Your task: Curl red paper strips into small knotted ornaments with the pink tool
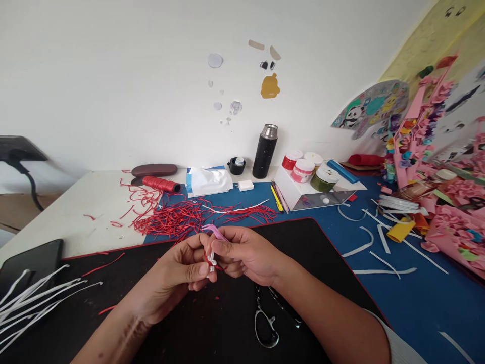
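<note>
Above the black mat, my left hand (180, 270) pinches a small knot of white and red cord (212, 262) between thumb and fingers. My right hand (248, 253) meets it from the right, its fingers closed around lilac bent-tip tweezers (215, 231) whose tips point left. The right thumb also presses by the upper end of the white cord. Fingers of both hands hide part of the knot. Below my right hand, scissors (266, 326) lie on the mat, partly covered by my forearm.
Cut red cords (174, 217) are heaped behind my hands, near a red thread spool (161, 184). White strips (41, 298) lie at left by a dark phone (32, 263). A black flask (265, 151), paint jars (325, 178) and pink paper crafts (458, 227) stand further back and right.
</note>
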`<state>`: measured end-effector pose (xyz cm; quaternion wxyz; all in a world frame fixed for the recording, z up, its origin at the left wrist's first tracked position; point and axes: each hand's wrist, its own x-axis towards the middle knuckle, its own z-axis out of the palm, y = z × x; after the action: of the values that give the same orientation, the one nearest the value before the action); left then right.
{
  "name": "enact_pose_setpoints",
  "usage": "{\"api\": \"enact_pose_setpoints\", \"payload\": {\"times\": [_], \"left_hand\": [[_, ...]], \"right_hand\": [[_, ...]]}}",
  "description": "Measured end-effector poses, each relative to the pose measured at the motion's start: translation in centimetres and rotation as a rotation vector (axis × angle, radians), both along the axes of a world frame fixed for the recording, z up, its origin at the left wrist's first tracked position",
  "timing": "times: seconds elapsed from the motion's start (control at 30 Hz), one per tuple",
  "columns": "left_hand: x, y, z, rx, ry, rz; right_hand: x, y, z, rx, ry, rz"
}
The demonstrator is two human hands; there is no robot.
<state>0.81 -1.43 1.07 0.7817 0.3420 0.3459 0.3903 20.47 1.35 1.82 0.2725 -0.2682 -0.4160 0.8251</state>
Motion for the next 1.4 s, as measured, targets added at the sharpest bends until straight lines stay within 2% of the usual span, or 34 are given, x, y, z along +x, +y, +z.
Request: {"api": "enact_pose_setpoints", "payload": {"times": [0.13, 0.3, 0.4, 0.63, 0.9, 1.07, 1.2, 1.4], "left_hand": [[0.4, 0.1, 0.1, 0.051, 0.114, 0.086], [0.8, 0.3, 0.3, 0.183, 0.308, 0.285], [0.8, 0.2, 0.1, 0.255, 0.407, 0.335], [0.5, -0.1, -0.6, 0.362, 0.568, 0.344], [0.6, -0.1, -0.7, 0.416, 0.612, 0.339], [0.5, 0.1, -0.7, 0.362, 0.548, 0.279], [0.5, 0.3, -0.2, 0.24, 0.419, 0.23], [0.6, 0.4, -0.5, 0.158, 0.383, 0.234]], "right_hand": [[0.0, 0.2, -0.2, 0.03, -0.04, -0.076], [0.1, 0.8, -0.5, 0.108, -0.095, -0.265], [0.1, 0.8, -0.5, 0.147, -0.13, -0.293], [0.0, 0.6, -0.7, 0.3, -0.29, -0.294], [0.0, 0.7, -0.7, 0.444, -0.408, -0.308], [0.1, 0.7, -0.8, 0.449, -0.403, -0.296], [0.1, 0.6, -0.7, 0.407, -0.356, -0.27], [0.1, 0.5, -0.5, 0.397, -0.365, -0.29]]}}
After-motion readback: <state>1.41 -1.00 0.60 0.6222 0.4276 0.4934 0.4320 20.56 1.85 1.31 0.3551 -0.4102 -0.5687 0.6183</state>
